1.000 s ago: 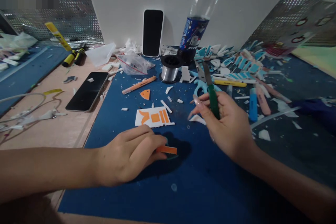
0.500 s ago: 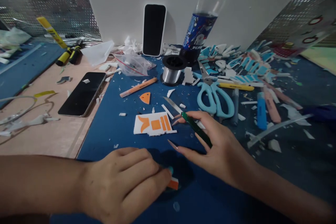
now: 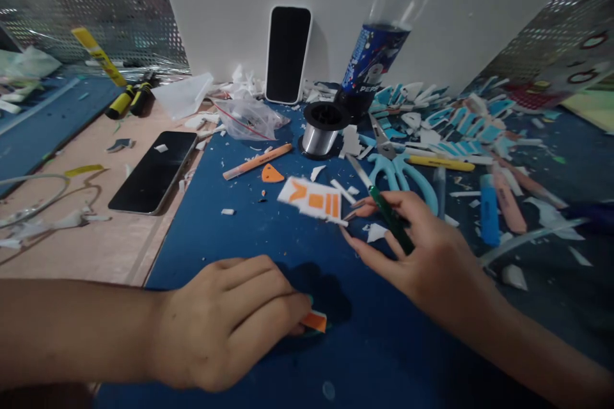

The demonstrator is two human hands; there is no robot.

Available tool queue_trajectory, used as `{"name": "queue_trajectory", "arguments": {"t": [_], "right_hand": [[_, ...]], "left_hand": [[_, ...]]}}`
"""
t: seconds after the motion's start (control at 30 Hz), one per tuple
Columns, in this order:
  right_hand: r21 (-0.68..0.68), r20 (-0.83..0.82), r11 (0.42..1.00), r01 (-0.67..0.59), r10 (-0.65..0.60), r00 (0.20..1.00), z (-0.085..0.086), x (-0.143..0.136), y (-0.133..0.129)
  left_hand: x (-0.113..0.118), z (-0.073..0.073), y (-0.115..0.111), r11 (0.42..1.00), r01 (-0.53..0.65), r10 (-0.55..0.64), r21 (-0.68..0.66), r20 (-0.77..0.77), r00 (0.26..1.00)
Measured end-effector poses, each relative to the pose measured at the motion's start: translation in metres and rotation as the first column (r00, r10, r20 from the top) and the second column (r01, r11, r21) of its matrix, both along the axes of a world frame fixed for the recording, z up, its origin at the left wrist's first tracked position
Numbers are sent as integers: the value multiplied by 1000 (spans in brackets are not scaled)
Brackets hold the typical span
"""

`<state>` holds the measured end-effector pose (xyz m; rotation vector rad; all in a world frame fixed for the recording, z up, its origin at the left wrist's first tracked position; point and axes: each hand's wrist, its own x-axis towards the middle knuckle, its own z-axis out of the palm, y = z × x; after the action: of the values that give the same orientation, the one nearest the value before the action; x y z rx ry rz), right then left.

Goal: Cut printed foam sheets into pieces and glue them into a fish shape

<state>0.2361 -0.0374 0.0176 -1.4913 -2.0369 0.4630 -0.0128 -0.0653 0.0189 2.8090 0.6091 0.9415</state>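
Observation:
My left hand is closed around a small orange-topped foam piece, whose end sticks out past the fingertips. In my right hand lies a green-handled craft knife, its blade pointing up and away to the left. The thumb and fingertips of that same hand pinch the right edge of a white foam sheet with orange shapes on it. The sheet looks tilted and slightly blurred. Just behind it is an orange triangular piece, and light blue scissors lie beyond my right hand.
An orange marker and a wire spool stand behind the sheet. A tilted Pepsi bottle and an upright phone lean at the back. Another phone lies left. Foam scraps are heaped right.
My right hand has moved right and taken hold of the foam sheet, which has shifted up and right and turned. The left hand stays almost in place with the orange-topped piece.

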Motion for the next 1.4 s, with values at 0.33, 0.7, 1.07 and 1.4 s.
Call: {"name": "queue_trajectory", "arguments": {"t": [0.33,0.7,1.07,1.4], "right_hand": [[225,182,947,230,-272,945,3,3,8],[230,242,972,55,-112,964,1,-10,-6],[430,532,903,4,-257,807,11,-4,-8],[484,450,871,-88,-161,878,6,3,4]], "left_hand": [[0,-1,23,991,-131,129,-6,-119,985],[5,-7,50,974,-217,224,67,-120,967],[-3,15,88,825,-413,552,386,-390,737],[7,21,123,906,-333,422,261,-606,675]]}}
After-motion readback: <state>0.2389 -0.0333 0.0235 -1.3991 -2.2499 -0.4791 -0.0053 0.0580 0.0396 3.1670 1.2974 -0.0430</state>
